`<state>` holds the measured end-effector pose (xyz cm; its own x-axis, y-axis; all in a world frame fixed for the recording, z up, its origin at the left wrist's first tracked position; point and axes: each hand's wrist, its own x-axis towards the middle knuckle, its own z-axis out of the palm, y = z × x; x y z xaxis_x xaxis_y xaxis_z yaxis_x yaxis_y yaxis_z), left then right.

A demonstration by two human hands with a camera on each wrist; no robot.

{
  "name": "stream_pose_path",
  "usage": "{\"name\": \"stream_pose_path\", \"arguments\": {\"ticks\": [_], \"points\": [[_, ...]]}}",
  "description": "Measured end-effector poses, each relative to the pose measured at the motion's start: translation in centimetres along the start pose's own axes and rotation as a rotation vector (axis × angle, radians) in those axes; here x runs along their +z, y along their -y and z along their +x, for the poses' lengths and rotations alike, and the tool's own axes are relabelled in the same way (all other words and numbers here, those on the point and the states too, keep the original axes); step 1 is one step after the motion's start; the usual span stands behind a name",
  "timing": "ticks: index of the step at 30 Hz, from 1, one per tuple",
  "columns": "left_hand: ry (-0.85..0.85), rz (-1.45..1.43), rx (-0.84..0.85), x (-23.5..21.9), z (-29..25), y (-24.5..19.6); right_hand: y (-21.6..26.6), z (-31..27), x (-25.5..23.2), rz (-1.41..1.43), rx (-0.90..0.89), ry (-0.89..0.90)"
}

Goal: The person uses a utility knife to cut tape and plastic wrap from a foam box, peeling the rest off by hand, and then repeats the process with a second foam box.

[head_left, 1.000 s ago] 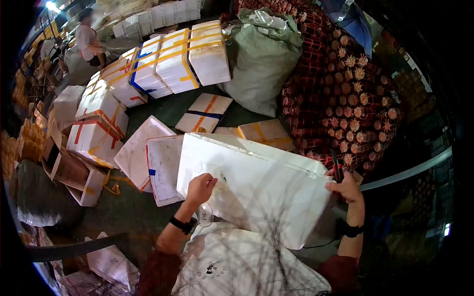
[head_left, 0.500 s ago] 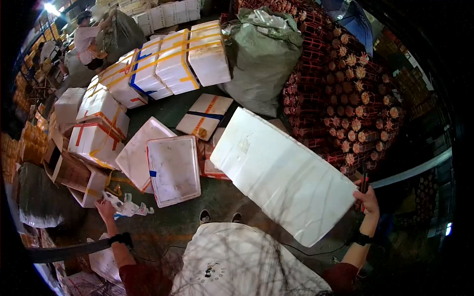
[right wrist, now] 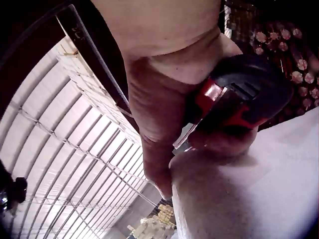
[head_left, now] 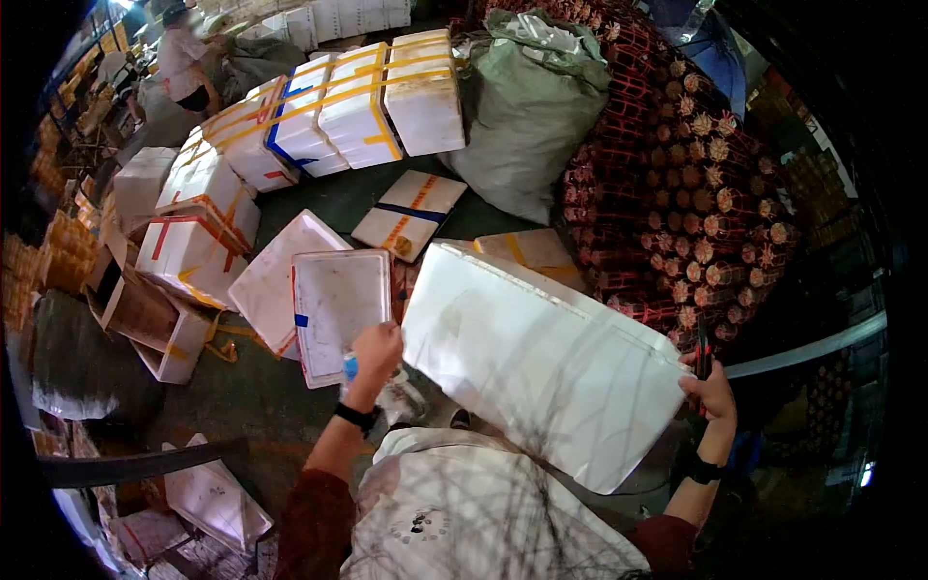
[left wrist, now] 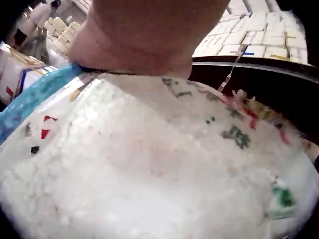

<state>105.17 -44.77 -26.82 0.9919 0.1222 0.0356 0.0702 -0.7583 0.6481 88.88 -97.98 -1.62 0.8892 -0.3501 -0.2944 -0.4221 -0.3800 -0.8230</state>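
Observation:
My left hand (head_left: pixel 377 350) grips a crumpled plastic bag (head_left: pixel 401 396), which hangs below the fist beside the foam box. Close up in the left wrist view, the whitish plastic bag (left wrist: pixel 139 164) has red and green print, with a blue strip (left wrist: pixel 40 102) along one side. A large white foam box (head_left: pixel 541 362) is tilted in front of me. My right hand (head_left: pixel 712 390) grips its right corner. The same hand holds a red-and-black hand tool (right wrist: pixel 239 94) with a metal part, pressed against the foam rim (right wrist: pixel 184 164).
Foam lids (head_left: pixel 343 309) and a taped lid (head_left: pixel 410 211) lie on the floor ahead. Taped foam boxes (head_left: pixel 353 106) line the back, beside a stuffed green sack (head_left: pixel 527 126). Red-netted bundles (head_left: pixel 706 193) pile up at right. Another person (head_left: pixel 184 63) stands far left.
My left hand swung out left, picked up the plastic bag there, and has come back beside the box with it. The foam box tilted and shifted right, still in my right hand.

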Motion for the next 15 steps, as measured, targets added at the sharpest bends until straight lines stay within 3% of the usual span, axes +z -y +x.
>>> {"name": "stream_pose_path", "arguments": {"ticks": [2, 4, 7, 10, 13, 15], "points": [[0.219, 0.114, -0.024, -0.5, 0.3, -3.6, 0.3, -0.7, 0.6, 0.043, -0.01, 0.021], [0.262, 0.12, 0.037, -1.1, -0.2, -5.5, 1.5, -1.6, 0.6, 0.044, 0.026, 0.045], [0.215, 0.257, 0.139, -0.9, -0.7, -6.0, 2.5, -2.7, 0.7, 0.035, 0.043, 0.045], [0.233, 0.119, 0.217, 1.3, 0.1, -4.7, 0.7, -2.4, 0.2, 0.002, -0.023, 0.086], [0.131, 0.019, 0.355, 3.7, 0.7, -3.8, 0.1, -2.1, 0.7, -0.007, -0.006, 0.041], [0.112, -0.015, 0.241, 4.6, 1.6, -2.3, 0.1, -2.4, 0.6, 0.008, 0.015, 0.042]]}}
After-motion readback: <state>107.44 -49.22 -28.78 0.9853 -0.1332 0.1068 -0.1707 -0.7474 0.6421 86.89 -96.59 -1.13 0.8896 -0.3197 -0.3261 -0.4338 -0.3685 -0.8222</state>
